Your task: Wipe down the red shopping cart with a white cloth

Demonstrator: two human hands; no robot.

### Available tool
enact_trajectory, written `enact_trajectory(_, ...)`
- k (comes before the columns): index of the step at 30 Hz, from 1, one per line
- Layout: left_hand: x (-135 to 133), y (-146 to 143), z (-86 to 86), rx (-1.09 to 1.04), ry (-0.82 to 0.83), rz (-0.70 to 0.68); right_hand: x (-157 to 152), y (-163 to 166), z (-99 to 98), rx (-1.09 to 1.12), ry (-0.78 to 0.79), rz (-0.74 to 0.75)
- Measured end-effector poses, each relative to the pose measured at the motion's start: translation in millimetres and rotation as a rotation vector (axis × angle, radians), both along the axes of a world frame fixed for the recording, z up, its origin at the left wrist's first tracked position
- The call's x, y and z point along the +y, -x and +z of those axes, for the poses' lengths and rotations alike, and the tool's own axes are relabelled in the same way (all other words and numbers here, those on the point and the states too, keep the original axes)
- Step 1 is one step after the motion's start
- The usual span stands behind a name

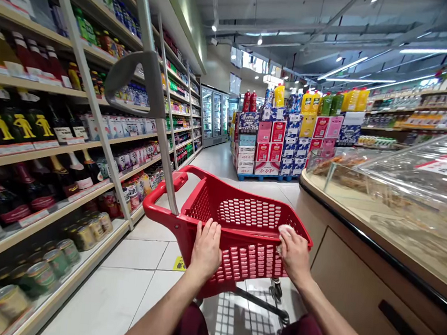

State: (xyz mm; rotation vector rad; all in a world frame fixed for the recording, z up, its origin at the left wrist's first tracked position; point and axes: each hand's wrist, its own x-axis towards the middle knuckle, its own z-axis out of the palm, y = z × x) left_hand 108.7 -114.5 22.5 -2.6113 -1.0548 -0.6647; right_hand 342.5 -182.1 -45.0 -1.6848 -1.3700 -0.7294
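A red plastic shopping cart [258,213] stands side-on in front of me, its basket perforated. My left hand [207,247] holds the near side of the basket, fingers together over the upper rim. At the rim's right end, my right hand [294,250] is closed on a crumpled white cloth [285,230], pressing it against the red plastic. Part of the cloth is hidden under the fingers. A slanted metal pole [164,162] with a grey plastic loop [152,84] rises by the cart's handle end. The basket's far inner wall shows; its floor is largely hidden.
Shelves [57,146] of bottles and cans line the left side. To the right stands a counter [356,264] with clear covers over food. Stacked drink cartons [271,146] sit on a blue pallet [262,178] ahead. Glass-door coolers [215,114] stand farther back.
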Motion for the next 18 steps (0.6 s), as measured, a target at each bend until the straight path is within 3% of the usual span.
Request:
enact_trajectory(4, -12, -26, -5.6, 0.063, 0.012, -0.060, 14, 34, 10.7, -0.040, 0.051, 0.176)
enact_trajectory(6, -14, -35, -9.0, 0.059, 0.008, -0.021, 16, 34, 11.3, -0.086, 0.079, 0.241)
enact_trajectory(8, -13, -38, -11.1, 0.062, 0.006, 0.006, 5, 7, 3.2, -0.081, 0.083, 0.191)
enact_trajectory(11, -12, -39, -12.3, 0.075, -0.002, 0.018, -18, -48, -14.5, 0.026, 0.052, -0.042)
enact_trajectory(14, -14, -43, -12.9, 0.067, 0.001, 0.048, -23, -54, -19.5, 0.126, 0.031, -0.145)
enact_trajectory(18, -15, -45, -14.3, 0.097, -0.001, 0.052, -11, -17, -12.5, 0.052, 0.111, 0.156)
